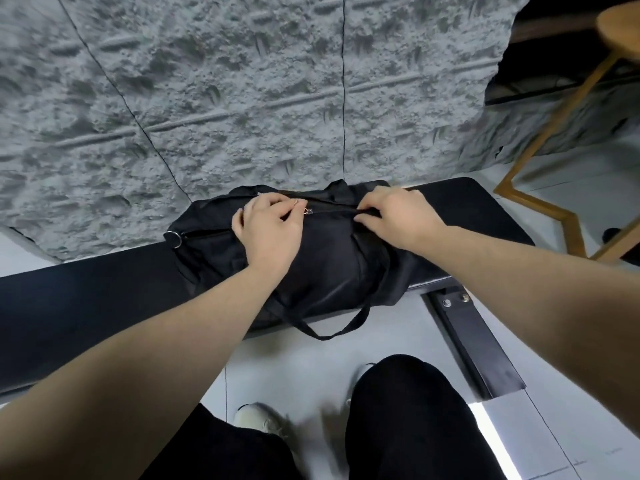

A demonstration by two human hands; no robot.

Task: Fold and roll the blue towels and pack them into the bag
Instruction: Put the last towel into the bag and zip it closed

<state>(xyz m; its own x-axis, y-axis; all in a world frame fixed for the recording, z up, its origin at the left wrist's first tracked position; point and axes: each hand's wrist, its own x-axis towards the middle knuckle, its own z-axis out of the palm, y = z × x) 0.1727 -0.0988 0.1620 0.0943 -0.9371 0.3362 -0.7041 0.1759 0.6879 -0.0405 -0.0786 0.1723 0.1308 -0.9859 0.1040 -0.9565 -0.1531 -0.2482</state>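
Judging by no blue towels in sight, packing looks finished: left hand (268,230) pinches the zip pull (307,211) of the black fabric duffel bag (329,271) on the black counter (485,209), right hand (398,216) pinching its zip seam.

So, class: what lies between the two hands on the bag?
In the head view, the closed zip line on the black bag; nothing else.

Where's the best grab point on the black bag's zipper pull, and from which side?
Take the small metal zipper pull by its tab, from above, with a thumb-and-finger pinch. It lies on top of the black bag on the zipper line, at the left hand fingers. The right hand pinches the fabric along the zipper, bracing it.
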